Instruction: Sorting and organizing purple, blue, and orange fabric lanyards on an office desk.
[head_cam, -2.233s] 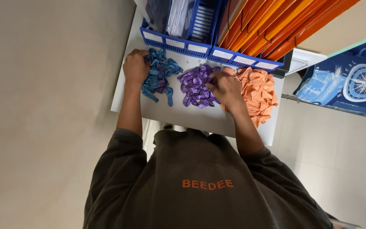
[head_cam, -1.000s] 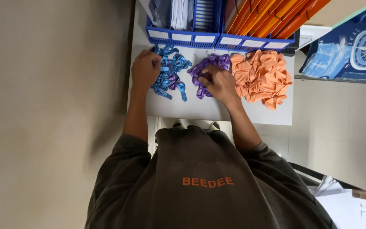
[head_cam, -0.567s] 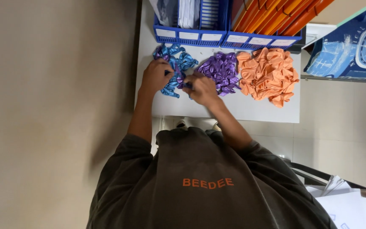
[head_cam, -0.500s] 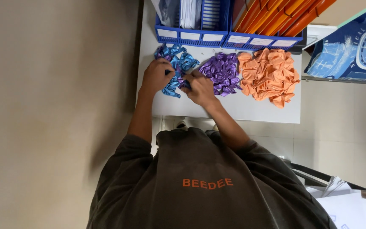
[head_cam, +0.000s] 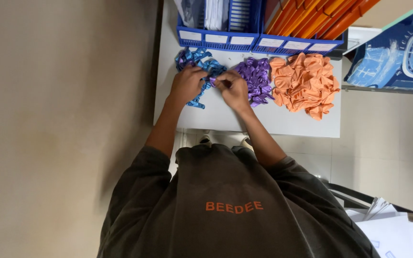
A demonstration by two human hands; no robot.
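Both hands, left hand (head_cam: 187, 85) and right hand (head_cam: 233, 88), pinch closed together on a small purple balloon (head_cam: 212, 82) at upper centre of the white surface (head_cam: 216, 117), between the blue balloons (head_cam: 201, 64) and purple pile (head_cam: 256, 81); light, limp, stretchy rubber, probably best gripped at its neck.

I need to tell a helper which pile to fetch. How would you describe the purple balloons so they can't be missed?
Start at the white table with blue file trays along its far edge. Three heaps of uninflated balloons lie before the trays. The purple pile is the middle one, between blue and the larger orange heap, beside the right hand.
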